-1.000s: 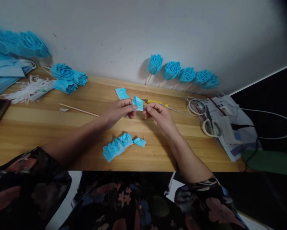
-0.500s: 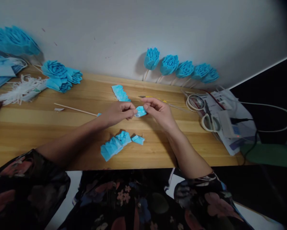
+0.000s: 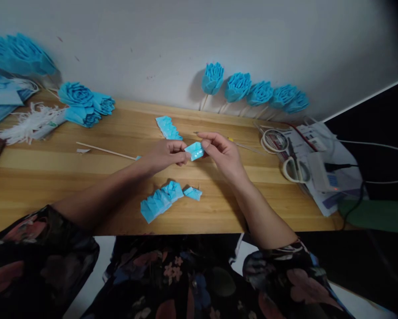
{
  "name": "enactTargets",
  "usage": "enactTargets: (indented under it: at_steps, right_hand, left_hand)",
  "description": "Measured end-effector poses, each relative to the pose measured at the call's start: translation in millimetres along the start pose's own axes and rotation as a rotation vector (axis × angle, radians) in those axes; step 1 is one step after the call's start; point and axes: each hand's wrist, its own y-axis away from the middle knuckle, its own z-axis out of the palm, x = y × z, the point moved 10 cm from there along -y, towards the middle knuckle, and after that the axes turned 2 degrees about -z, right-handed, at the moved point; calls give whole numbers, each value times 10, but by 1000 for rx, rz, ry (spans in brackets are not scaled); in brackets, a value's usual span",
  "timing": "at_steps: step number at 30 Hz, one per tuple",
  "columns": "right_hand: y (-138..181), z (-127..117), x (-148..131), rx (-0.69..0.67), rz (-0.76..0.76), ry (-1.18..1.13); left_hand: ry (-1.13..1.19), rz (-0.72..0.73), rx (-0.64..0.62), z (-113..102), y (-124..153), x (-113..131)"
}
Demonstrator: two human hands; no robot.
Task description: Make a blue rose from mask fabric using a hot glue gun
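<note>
My left hand [image 3: 165,154] and my right hand [image 3: 221,152] meet over the middle of the wooden table [image 3: 86,177], both pinching one small folded blue paper piece [image 3: 195,150] just above the surface. A row of folded blue pieces [image 3: 158,201] lies on the table near me, with one separate folded piece [image 3: 193,192] beside it. Another strip of blue pieces [image 3: 167,127] lies just beyond my hands. A thin wooden stick [image 3: 106,151] rests to the left of my left hand.
Several blue paper flowers on sticks [image 3: 254,92] lean against the wall. More blue flowers [image 3: 82,104] and white shredded strips [image 3: 29,122] lie at the left. Scissors [image 3: 294,168], a tape roll [image 3: 274,141], a white device [image 3: 321,175] and cables sit at the right.
The blue piece was held upright; both hands have turned it flat and lowered it slightly. My view has shifted a little.
</note>
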Motion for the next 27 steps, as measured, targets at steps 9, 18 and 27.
enactTargets:
  at_steps: [9, 18, 27]
  right_hand:
    - [22, 200, -100, -218, -51, -20]
    - [11, 194, 22, -185, -29, 48]
    - [-54, -120, 29, -8, 45, -66]
  left_hand:
    - [-57, 18, 4, -14, 10, 36]
    - [-390, 145, 155, -56, 77, 215]
    - [-171, 62, 144, -136, 42, 124]
